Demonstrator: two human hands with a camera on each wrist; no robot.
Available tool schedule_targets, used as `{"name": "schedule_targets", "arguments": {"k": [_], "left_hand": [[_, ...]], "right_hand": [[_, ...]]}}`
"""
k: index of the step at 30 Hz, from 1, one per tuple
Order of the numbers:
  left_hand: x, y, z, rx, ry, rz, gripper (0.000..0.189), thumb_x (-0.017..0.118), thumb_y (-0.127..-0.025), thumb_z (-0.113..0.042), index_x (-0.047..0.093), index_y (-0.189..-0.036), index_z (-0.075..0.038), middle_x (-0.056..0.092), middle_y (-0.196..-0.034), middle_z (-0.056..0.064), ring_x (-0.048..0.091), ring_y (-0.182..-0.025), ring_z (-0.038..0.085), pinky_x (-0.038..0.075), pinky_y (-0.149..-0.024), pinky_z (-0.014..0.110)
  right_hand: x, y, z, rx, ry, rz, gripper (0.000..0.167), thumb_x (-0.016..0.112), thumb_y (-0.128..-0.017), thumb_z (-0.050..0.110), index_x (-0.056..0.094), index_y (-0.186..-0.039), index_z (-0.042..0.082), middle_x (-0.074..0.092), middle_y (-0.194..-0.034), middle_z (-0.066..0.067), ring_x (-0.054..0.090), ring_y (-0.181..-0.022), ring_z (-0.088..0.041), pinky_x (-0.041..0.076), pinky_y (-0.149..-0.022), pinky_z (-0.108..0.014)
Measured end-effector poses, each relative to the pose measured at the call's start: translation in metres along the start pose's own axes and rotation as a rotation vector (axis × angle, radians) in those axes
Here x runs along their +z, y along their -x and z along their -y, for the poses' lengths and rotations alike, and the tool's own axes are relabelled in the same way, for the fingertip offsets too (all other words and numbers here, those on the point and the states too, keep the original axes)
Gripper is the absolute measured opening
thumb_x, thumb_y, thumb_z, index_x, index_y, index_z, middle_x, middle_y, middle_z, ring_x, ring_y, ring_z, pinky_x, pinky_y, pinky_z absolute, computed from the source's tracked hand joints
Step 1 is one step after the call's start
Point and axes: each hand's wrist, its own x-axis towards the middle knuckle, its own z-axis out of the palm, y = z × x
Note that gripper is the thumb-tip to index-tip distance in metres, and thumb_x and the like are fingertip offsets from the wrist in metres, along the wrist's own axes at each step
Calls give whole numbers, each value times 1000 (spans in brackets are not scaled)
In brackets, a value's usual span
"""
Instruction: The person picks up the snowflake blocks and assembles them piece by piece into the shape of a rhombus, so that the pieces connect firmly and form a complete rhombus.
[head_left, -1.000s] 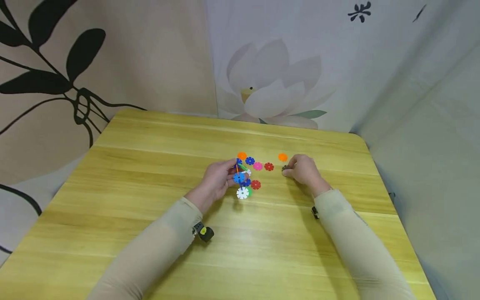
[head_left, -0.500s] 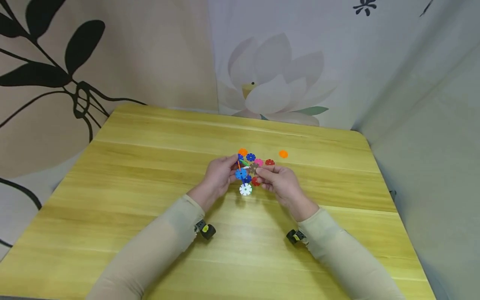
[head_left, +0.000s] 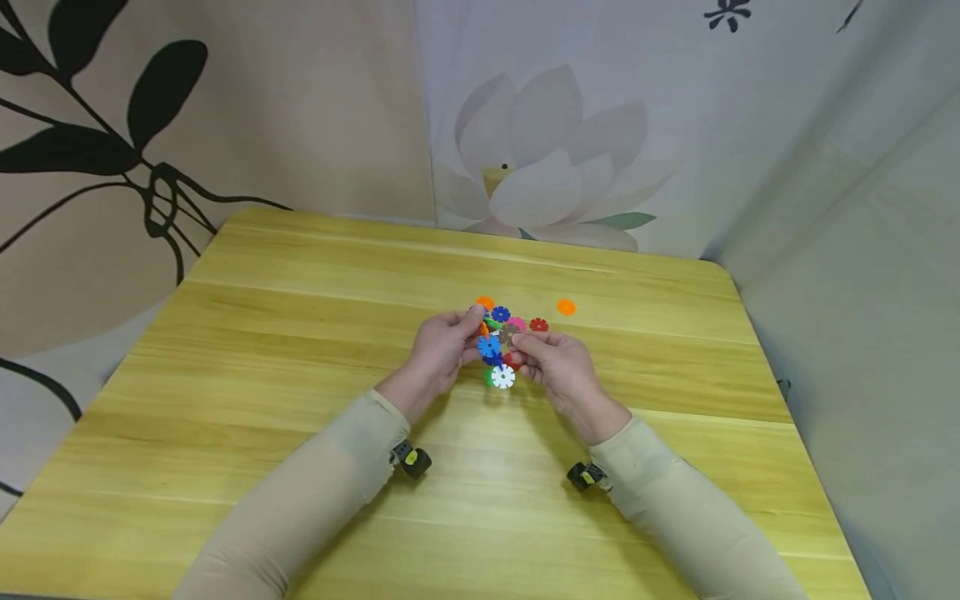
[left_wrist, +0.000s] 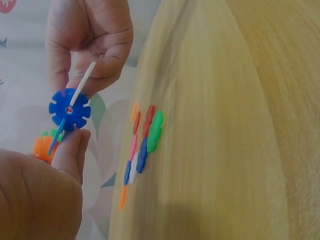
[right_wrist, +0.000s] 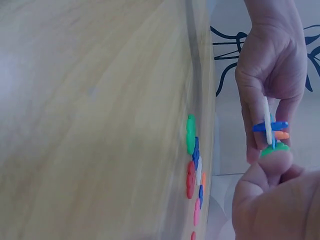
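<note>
The left hand pinches linked snowflake discs, the right hand a brown snowflake disc close by; attaching seems the step, calling for lined-up slots.

The site is an indoor corner, room type undetermined. A wooden table adjoins cloth hangings printed with a pale flower and dark leaves.

A brown disc is seen at the right hand, a light-blue disc and a white disc between it and the left hand, an orange disc beyond the right, beige sleeves behind both, and yellow-brown streaked grain on the table beneath.
</note>
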Motion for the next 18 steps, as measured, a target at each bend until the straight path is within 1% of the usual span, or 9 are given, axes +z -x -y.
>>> {"name": "schedule_targets", "arguments": {"k": [2,4,10,13,15,18], "left_hand": [[0,0,0,0,-8,10,42,68,-107,-34,66,-132,-1,66,-106,7,65,-88,14,66,-75,21],[0,0,0,-3,-16,16,43,68,-107,-34,65,-134,0,66,-107,8,66,-89,14,66,-76,21],[1,-2,2,-10,-53,19,49,66,-108,-34,62,-141,2,67,-112,11,67,-95,16,66,-81,22],[1,-1,0,-11,-76,53,53,64,-109,-34,59,-144,5,67,-109,10,69,-91,15,66,-80,22],[0,0,-2,-14,-90,86,53,62,-109,-34,59,-143,7,67,-105,9,70,-85,14,67,-81,24],[-1,0,-5,-17,-111,134,51,61,-110,-33,61,-138,9,66,-97,6,71,-79,14,68,-83,27]], "right_hand": [[0,0,0,7,-7,-4,15,75,-101,14,73,-112,4,77,-88,1,69,-77,-9,61,-71,-20],[0,0,-1,9,-10,0,16,75,-101,15,73,-114,4,77,-89,2,68,-78,-9,60,-72,-20],[-2,-2,-2,16,0,11,20,76,-101,18,75,-116,5,77,-91,3,63,-76,-7,54,-64,-17],[-2,-2,-1,8,9,11,22,76,-101,19,75,-117,4,77,-91,4,62,-76,-7,52,-64,-17],[-3,-2,0,0,12,15,23,77,-100,19,75,-117,4,77,-91,4,61,-77,-7,52,-66,-17],[-4,-3,1,-7,11,23,19,77,-100,18,75,-114,5,76,-90,6,60,-77,-8,50,-66,-17]]}}
